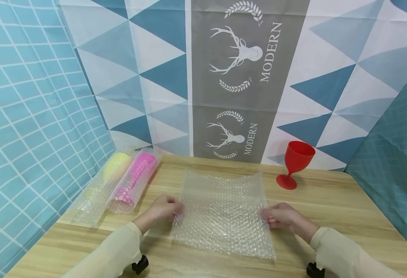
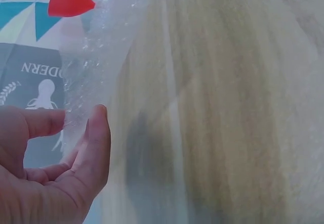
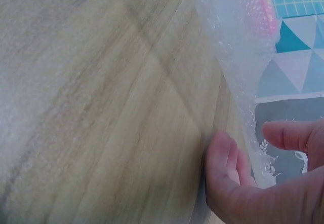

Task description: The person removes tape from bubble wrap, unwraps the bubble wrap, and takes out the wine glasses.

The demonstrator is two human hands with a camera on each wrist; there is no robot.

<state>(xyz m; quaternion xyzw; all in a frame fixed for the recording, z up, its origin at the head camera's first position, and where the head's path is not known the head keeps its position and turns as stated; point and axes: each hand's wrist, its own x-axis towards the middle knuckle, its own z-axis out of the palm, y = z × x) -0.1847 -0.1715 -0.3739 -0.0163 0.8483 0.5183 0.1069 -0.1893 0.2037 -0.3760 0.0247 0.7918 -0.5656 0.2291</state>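
Observation:
A clear sheet of bubble wrap (image 1: 224, 216) is stretched between the two hands above the table. Its left edge is pinched by my left hand (image 1: 163, 210), with thumb and fingers on either side of the film in the left wrist view (image 2: 66, 168). On the opposite edge, my right hand (image 1: 286, 218) pinches the sheet in the same way; the right wrist view shows the film (image 3: 233, 57) running between thumb and fingers. Behind the sheet to the right, a red plastic goblet (image 1: 296, 158) stands upright on the table.
At the table's left lie two bubble-wrapped things side by side, a yellow one (image 1: 114, 168) and a pink one (image 1: 138, 173). The wood-grain table (image 1: 342, 216) meets a patterned cloth backdrop (image 1: 161, 77) at the back. A blue checked cloth (image 1: 26, 116) hangs on the left.

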